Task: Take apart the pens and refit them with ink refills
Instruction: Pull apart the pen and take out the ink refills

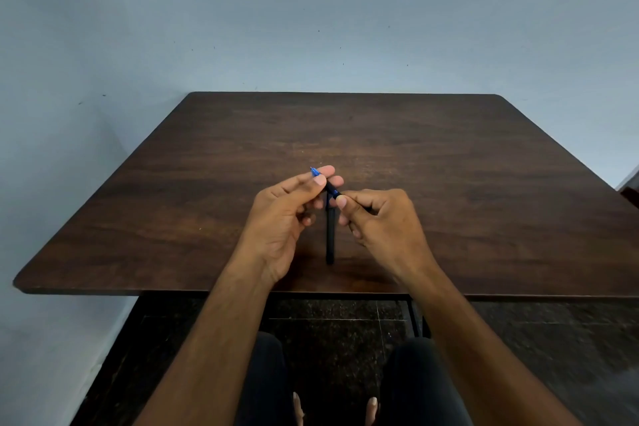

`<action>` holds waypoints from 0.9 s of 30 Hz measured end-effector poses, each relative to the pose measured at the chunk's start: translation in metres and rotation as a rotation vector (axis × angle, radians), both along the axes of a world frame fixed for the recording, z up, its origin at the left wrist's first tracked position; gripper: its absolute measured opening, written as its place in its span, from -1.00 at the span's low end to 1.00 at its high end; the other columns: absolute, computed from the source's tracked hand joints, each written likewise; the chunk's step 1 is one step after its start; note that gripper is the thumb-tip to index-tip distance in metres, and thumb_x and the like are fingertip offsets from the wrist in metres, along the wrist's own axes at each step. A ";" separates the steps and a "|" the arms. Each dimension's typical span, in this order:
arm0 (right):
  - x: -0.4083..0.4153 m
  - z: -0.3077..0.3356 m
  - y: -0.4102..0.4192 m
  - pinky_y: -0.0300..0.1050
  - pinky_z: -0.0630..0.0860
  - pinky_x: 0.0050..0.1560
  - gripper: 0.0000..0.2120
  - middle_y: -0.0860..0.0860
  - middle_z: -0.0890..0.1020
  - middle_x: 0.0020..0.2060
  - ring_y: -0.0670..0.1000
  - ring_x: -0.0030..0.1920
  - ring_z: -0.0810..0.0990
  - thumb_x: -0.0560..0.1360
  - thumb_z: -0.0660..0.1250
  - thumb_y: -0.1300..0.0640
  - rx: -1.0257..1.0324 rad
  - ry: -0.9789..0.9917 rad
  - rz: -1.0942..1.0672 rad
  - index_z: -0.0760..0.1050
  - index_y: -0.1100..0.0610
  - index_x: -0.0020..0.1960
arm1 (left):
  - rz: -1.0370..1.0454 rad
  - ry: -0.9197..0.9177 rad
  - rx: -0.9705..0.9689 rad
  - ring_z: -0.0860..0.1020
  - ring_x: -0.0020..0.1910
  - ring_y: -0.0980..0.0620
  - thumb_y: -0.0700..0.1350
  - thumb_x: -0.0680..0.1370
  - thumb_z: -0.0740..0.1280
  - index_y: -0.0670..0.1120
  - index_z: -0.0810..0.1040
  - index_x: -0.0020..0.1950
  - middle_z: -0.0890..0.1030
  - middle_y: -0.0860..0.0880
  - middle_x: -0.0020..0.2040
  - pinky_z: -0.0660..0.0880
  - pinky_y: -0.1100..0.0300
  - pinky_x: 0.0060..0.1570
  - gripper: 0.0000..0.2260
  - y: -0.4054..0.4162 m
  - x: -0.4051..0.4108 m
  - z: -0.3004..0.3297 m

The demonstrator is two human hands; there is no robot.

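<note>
Two bare hands work above a dark wood-grain table (449,183) with rounded corners, set against a plain pale blue-grey wall (311,10). Below the near edge, a dark speckled tiled floor (339,328) and a black metal table frame are visible, together with the person's knees in dark trousers.

Left hand (283,214): forearm extended from the lower left, palm turned inward, fingers curled. Its grip is a pinch between thumb and forefinger on the front end of a pen (331,187); the blue tip protrudes just beyond the fingertips, pointing up and left.

Right hand (377,214): forearm extended from the lower right, fingers curled, thumb pressed onto the pen's dark barrel. Its grip closes round the rear portion, which is hidden inside the hand.

Held pen: tilted, spanning both grips, clear of the table.

Second pen (330,235): dark, lying flat on the table directly beneath and between the hands, aligned toward the person.
</note>
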State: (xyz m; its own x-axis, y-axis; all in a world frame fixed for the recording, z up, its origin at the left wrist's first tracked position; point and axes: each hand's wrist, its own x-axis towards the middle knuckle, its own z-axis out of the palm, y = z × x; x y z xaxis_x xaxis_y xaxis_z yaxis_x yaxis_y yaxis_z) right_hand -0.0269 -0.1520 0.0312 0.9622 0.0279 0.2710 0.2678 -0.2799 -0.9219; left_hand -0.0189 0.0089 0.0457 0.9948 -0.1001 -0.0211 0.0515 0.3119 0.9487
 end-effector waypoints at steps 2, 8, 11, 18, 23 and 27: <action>-0.001 0.000 0.001 -0.08 0.29 -0.41 -0.67 -0.07 0.47 -0.55 0.00 -0.50 0.34 0.61 0.36 0.10 0.001 0.002 -0.003 0.62 0.16 -0.31 | 0.053 -0.013 -0.004 0.44 -0.30 0.16 -0.10 0.51 0.45 -0.14 0.72 0.10 0.73 -0.11 0.04 0.32 0.24 -0.25 -0.79 0.000 0.000 -0.001; -0.001 0.001 0.003 -0.04 0.32 -0.39 -0.71 -0.04 0.47 -0.55 0.05 -0.49 0.36 0.61 0.37 0.09 0.000 0.008 0.020 0.65 0.17 -0.25 | 0.209 -0.012 0.010 0.37 -0.38 0.14 0.03 0.29 0.58 -0.08 0.72 -0.25 0.66 -0.10 -0.21 0.30 0.23 -0.34 -0.79 -0.004 0.005 0.000; -0.002 0.000 0.000 -0.02 0.35 -0.39 -0.75 -0.04 0.51 -0.52 0.07 -0.47 0.39 0.60 0.37 0.09 -0.009 0.022 0.026 0.68 0.14 -0.21 | 0.278 0.002 0.018 0.39 -0.40 0.13 0.12 0.21 0.60 -0.09 0.67 -0.24 0.53 0.04 -0.41 0.36 0.27 -0.37 -0.67 -0.003 0.007 0.001; -0.001 0.004 -0.006 -0.09 0.52 -0.38 -0.87 0.04 0.69 -0.37 -0.04 -0.44 0.54 0.58 0.42 0.12 -0.032 0.041 0.037 0.73 0.03 -0.10 | 0.334 0.006 -0.017 0.41 -0.40 0.15 0.03 0.34 0.59 -0.16 0.67 -0.09 0.53 0.05 -0.40 0.37 0.28 -0.37 -0.69 0.005 0.013 0.005; 0.006 0.014 -0.013 -0.06 0.57 -0.29 -0.85 0.11 0.73 -0.27 -0.02 -0.38 0.59 0.59 0.39 0.19 -0.051 0.125 0.080 0.74 0.14 -0.07 | 0.374 -0.021 0.034 0.42 -0.39 0.15 0.07 0.32 0.59 -0.19 0.69 -0.06 0.55 0.03 -0.37 0.38 0.28 -0.38 -0.63 0.011 0.016 0.003; 0.010 0.022 -0.018 0.24 0.63 -0.10 -0.87 0.09 0.76 -0.24 0.25 -0.19 0.71 0.55 0.45 0.15 -0.158 0.084 0.098 0.74 0.11 -0.15 | 0.394 -0.044 0.086 0.41 -0.40 0.15 0.09 0.31 0.58 -0.13 0.70 -0.11 0.54 0.03 -0.38 0.39 0.30 -0.39 -0.67 0.014 0.016 0.005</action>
State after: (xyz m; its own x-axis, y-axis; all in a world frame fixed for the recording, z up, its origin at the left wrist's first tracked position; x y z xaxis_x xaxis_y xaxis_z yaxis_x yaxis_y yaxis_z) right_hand -0.0167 -0.1705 0.0535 0.9718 0.1580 0.1753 0.2252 -0.3991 -0.8888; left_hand -0.0031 0.0226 0.0503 0.9566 0.2897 0.0304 -0.0972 0.2192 0.9708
